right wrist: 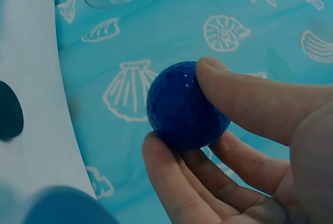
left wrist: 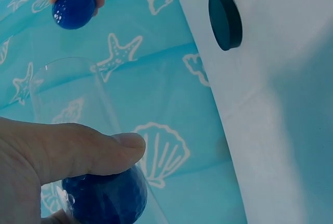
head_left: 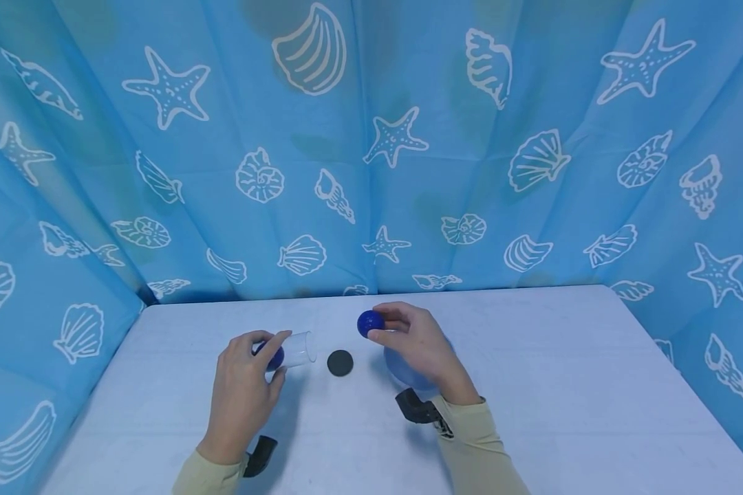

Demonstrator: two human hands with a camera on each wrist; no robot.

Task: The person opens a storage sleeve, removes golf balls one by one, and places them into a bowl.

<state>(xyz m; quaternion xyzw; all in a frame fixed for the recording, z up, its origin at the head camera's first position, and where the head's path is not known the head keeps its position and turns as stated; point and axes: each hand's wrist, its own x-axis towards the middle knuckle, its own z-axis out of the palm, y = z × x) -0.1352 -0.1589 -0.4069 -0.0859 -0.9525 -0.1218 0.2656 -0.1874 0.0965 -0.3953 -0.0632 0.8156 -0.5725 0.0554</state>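
Observation:
Tilted onto its side above the table, a clear cylindrical container is gripped by my left hand, thumb on one side and fingers on the other. A dark blue golf ball sits at its closed-off end, behind the left thumb, and its mouth faces right. My right hand pinches a second blue golf ball between thumb and fingertips, in the air to the right of the container's mouth. A blue bowl stands below the right hand, partly hidden by it.
On the white table, between the hands, lies a round black lid. A blue curtain with white shell and starfish prints hangs behind the table and along its sides.

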